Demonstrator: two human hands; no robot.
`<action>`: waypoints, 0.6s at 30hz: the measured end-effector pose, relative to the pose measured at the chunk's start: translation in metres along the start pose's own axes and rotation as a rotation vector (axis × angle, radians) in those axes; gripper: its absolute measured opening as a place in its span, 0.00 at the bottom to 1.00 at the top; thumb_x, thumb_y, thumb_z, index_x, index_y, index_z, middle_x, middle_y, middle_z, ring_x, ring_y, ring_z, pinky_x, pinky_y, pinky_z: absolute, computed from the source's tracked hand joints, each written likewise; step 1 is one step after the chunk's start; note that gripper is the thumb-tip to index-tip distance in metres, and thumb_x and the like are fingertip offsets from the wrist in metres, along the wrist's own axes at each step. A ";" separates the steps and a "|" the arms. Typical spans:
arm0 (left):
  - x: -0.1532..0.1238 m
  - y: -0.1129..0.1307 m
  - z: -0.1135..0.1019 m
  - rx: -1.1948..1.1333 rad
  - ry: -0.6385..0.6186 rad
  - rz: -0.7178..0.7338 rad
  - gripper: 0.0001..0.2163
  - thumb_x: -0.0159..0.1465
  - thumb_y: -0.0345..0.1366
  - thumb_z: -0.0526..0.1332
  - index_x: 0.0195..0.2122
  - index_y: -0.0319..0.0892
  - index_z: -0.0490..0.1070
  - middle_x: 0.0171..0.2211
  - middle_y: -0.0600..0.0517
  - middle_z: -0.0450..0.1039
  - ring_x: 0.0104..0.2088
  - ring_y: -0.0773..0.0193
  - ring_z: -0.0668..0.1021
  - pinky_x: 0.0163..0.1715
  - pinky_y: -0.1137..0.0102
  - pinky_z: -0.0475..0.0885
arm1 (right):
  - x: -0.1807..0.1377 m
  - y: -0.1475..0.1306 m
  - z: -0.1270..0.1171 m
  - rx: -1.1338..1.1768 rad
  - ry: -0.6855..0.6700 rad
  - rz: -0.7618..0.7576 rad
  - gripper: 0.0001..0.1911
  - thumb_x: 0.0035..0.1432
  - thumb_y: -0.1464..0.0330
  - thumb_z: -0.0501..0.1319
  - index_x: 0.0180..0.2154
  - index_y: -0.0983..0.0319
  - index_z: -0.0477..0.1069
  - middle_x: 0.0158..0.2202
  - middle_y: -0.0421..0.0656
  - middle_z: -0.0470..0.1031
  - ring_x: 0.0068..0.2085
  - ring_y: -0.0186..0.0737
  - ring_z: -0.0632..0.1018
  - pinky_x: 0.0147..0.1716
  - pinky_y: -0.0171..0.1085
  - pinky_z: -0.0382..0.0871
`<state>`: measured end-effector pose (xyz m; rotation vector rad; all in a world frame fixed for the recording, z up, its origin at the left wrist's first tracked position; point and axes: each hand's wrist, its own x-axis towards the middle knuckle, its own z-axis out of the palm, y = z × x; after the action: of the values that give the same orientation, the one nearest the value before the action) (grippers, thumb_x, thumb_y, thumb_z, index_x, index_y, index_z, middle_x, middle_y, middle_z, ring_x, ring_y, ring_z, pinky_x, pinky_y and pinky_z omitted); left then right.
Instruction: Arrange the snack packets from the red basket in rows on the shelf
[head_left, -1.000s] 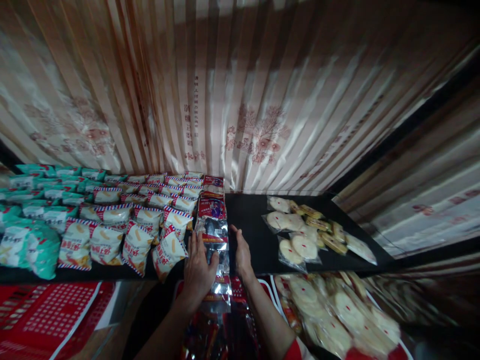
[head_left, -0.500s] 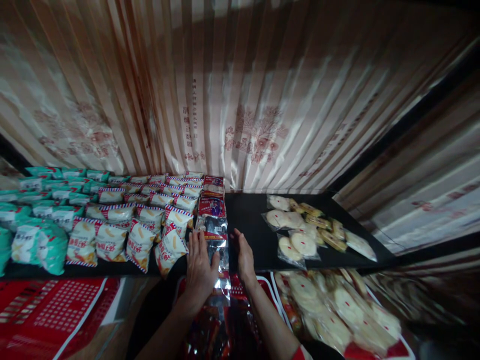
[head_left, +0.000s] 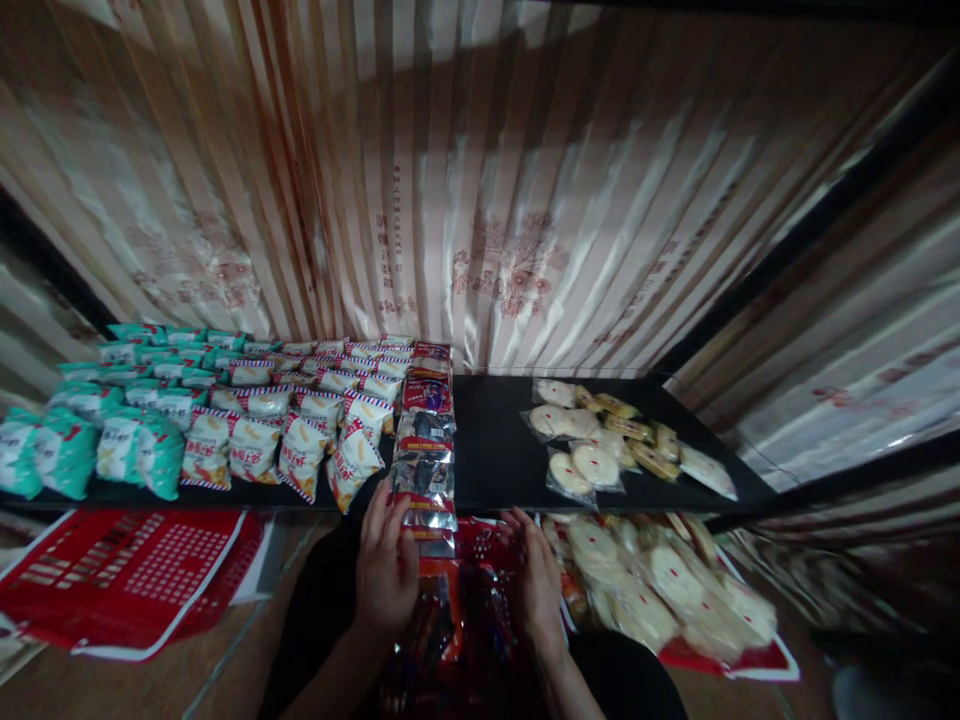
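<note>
A strip of shiny dark-red and silver snack packets point(head_left: 424, 440) runs from the back of the black shelf to its front edge, its near end hanging over. My left hand point(head_left: 386, 570) is open beside that near end, fingertips close to the packets' left edge; whether they touch is unclear. Apart from the strip, my right hand point(head_left: 536, 580) is open with fingers extended, over the right side of a red basket point(head_left: 491, 535). Inside the basket lie more shiny packets point(head_left: 442, 620), dim and partly hidden by my forearms.
White snack bags point(head_left: 255, 447) and green snack bags point(head_left: 120, 440) stand in rows at left. Wrapped round flat cakes point(head_left: 592, 463) lie on the shelf point(head_left: 491, 440) at right. Below are a second basket of cakes point(head_left: 667, 575) and a red basket point(head_left: 127, 570). A pleated curtain point(head_left: 480, 200) hangs behind.
Both hands have drawn back from the shelf toward me, and my right hand has moved rightward. More of the packet strip now shows. The view has shifted slightly.
</note>
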<state>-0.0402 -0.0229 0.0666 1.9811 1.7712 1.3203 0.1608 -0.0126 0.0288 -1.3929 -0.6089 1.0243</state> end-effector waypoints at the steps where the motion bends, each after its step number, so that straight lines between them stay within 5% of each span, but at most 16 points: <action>1: -0.006 -0.007 -0.007 -0.025 0.024 0.007 0.16 0.65 0.32 0.48 0.51 0.38 0.67 0.57 0.41 0.64 0.58 0.58 0.67 0.56 0.61 0.66 | -0.006 0.004 -0.006 -0.001 0.000 0.002 0.30 0.53 0.48 0.56 0.50 0.60 0.69 0.46 0.48 0.76 0.44 0.47 0.77 0.44 0.43 0.70; 4: -0.028 -0.022 -0.025 -0.076 -0.024 0.022 0.15 0.64 0.29 0.47 0.45 0.40 0.70 0.47 0.44 0.73 0.50 0.63 0.74 0.51 0.67 0.70 | -0.023 0.019 -0.020 -0.030 -0.003 0.015 0.28 0.51 0.48 0.58 0.47 0.60 0.72 0.41 0.46 0.78 0.40 0.47 0.78 0.41 0.43 0.71; 7: -0.055 -0.028 -0.030 -0.061 -0.241 -0.041 0.15 0.63 0.28 0.46 0.41 0.41 0.72 0.43 0.47 0.75 0.46 0.64 0.76 0.50 0.68 0.70 | -0.038 0.038 -0.026 -0.121 -0.109 0.089 0.25 0.48 0.49 0.61 0.41 0.61 0.75 0.36 0.46 0.79 0.35 0.46 0.78 0.39 0.43 0.71; 13: -0.108 -0.030 0.004 0.102 -0.801 -0.361 0.16 0.58 0.27 0.52 0.46 0.38 0.72 0.55 0.41 0.68 0.53 0.58 0.73 0.54 0.65 0.66 | -0.051 0.081 -0.030 -0.731 -0.416 0.136 0.11 0.49 0.62 0.60 0.33 0.58 0.77 0.33 0.42 0.80 0.37 0.44 0.78 0.41 0.39 0.68; 18: -0.128 -0.029 0.035 -0.097 -0.943 -0.483 0.19 0.53 0.23 0.55 0.45 0.40 0.72 0.51 0.44 0.71 0.54 0.59 0.71 0.56 0.66 0.62 | -0.052 0.106 -0.021 -0.990 -0.569 0.207 0.11 0.50 0.73 0.58 0.34 0.58 0.78 0.35 0.42 0.80 0.39 0.40 0.79 0.39 0.33 0.67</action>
<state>-0.0232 -0.1116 -0.0351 1.5442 1.4818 0.2217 0.1312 -0.0805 -0.0653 -2.0410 -1.5629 1.3761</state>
